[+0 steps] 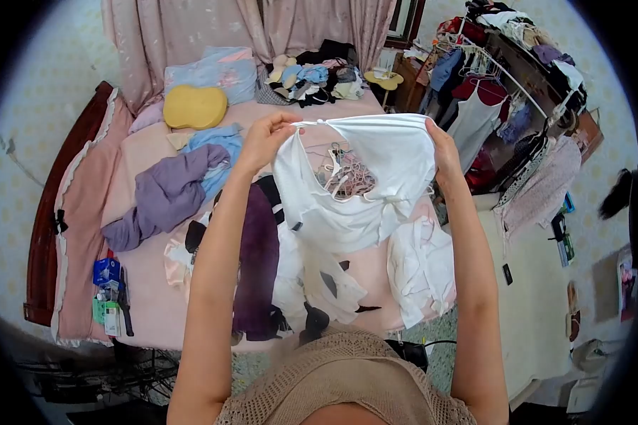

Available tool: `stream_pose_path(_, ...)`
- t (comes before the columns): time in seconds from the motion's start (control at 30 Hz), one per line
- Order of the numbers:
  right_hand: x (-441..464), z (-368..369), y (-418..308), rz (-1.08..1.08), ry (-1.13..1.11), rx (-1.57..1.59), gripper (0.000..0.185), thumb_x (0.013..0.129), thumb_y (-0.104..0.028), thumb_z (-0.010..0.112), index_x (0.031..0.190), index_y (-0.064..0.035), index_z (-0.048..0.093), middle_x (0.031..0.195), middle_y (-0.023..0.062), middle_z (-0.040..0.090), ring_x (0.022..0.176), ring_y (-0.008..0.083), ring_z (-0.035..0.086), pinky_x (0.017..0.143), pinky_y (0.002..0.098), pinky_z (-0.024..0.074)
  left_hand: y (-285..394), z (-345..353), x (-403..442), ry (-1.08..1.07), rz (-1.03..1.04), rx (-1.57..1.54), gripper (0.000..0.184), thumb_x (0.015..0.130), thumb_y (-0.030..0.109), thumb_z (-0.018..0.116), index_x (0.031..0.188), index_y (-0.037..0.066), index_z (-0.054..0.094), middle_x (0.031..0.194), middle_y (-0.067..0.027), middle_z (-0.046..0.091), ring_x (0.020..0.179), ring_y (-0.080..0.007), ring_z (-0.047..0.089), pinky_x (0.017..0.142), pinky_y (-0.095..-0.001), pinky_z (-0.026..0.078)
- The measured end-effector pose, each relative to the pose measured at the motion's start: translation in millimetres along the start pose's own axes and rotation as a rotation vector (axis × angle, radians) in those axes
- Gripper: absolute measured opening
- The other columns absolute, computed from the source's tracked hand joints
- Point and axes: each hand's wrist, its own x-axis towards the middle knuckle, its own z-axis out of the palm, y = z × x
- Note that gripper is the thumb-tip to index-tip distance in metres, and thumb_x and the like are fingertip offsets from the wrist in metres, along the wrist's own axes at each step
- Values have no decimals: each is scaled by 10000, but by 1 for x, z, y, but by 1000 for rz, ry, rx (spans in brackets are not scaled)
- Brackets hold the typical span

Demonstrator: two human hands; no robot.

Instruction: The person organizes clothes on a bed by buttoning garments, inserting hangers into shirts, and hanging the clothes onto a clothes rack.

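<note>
— Where does the single view look from?
— The person's head, facing forward and down over the knitted top (319, 361).
— How near?
— Arms (216, 262) close, white garment (354, 227) mid-frame, bed (149, 297) beyond, curtains (191, 28) farthest; the wide, rounded picture darkens at its corners.

Even, fairly bright indoor light, source out of view; shadows soft. White garment (347, 228) among the brightest, folds legible. Fisheye bows wooden board (47, 205); black vignette rounds corners.

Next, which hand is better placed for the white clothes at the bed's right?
Right hand, probably: it's nearer those white clothes, though it and the left hand hold up a white garment.
</note>
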Motion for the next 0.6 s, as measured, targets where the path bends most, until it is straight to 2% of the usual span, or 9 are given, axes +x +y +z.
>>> stream_pose_path(0.07, -1, -1, 0, 20, 1, -19, 387, 897, -345, 481, 1073, -11, 568, 988, 77, 623, 859, 157, 603, 753, 273, 468, -2, 1, 0, -3, 5, -8, 238, 848, 58, 524, 1072, -6, 568, 922, -70, 648, 819, -73, 568, 743, -199, 425)
stream_pose_path(0.17, -5, 1, -4, 46, -12, 48, 367, 902, -333, 472, 1052, -14, 574, 994, 84, 623, 858, 162, 606, 757, 279, 473, -2, 3, 0, 6, -1, 13, 234, 821, 61, 561, 1044, 0, 596, 926, -66, 648, 820, -88, 575, 732, -216, 438)
stream_pose_path(0.23, 0, -5, 0, 48, -15, 80, 363, 903, -329, 469, 1044, -12, 574, 992, 89, 625, 856, 170, 608, 761, 286, 476, -2, 2, -1, 20, 46, 272, 225, 767, 47, 603, 987, 10, 630, 918, -74, 650, 811, -123, 588, 727, -245, 450)
stream_pose_path(0.37, -2, -5, -8, 106, -39, 246, 359, 907, -323, 461, 1031, -4, 571, 980, 99, 629, 854, 196, 613, 769, 312, 489, -17, -1, -1, 53, 60, 462, 220, 742, 22, 606, 958, 34, 651, 865, -66, 655, 784, -142, 586, 726, -262, 447)
stream_pose_path(0.43, 0, -10, -9, 98, -84, 300, 371, 906, -319, 463, 1040, 12, 565, 992, 118, 625, 864, 214, 614, 780, 323, 488, -24, -4, 0, 193, 123, 615, 234, 695, 9, 595, 920, 35, 653, 870, -139, 632, 807, -254, 605, 739, -321, 461)
stream_pose_path(0.47, 1, -12, -9, 88, -126, 356, 383, 904, -315, 465, 1049, 27, 559, 1004, 138, 621, 875, 232, 614, 791, 334, 487, -28, -5, -1, 194, 123, 615, 234, 695, 9, 595, 920, 35, 653, 870, -139, 632, 807, -254, 605, 739, -321, 461)
stream_pose_path(0.53, 3, -15, -7, 84, -116, 363, 384, 906, -315, 462, 1049, 27, 559, 1006, 139, 620, 881, 230, 612, 794, 335, 486, -32, -7, -2, 330, 154, 701, 242, 697, 2, 580, 925, 40, 651, 866, -152, 626, 815, -285, 599, 733, -339, 462)
stream_pose_path(0.6, 3, -16, -6, 80, -105, 370, 384, 907, -316, 460, 1048, 27, 560, 1009, 140, 619, 887, 229, 610, 797, 337, 486, -34, -9, -2, 312, 133, 675, 238, 708, 20, 575, 933, 43, 649, 854, -146, 625, 801, -273, 600, 725, -328, 459)
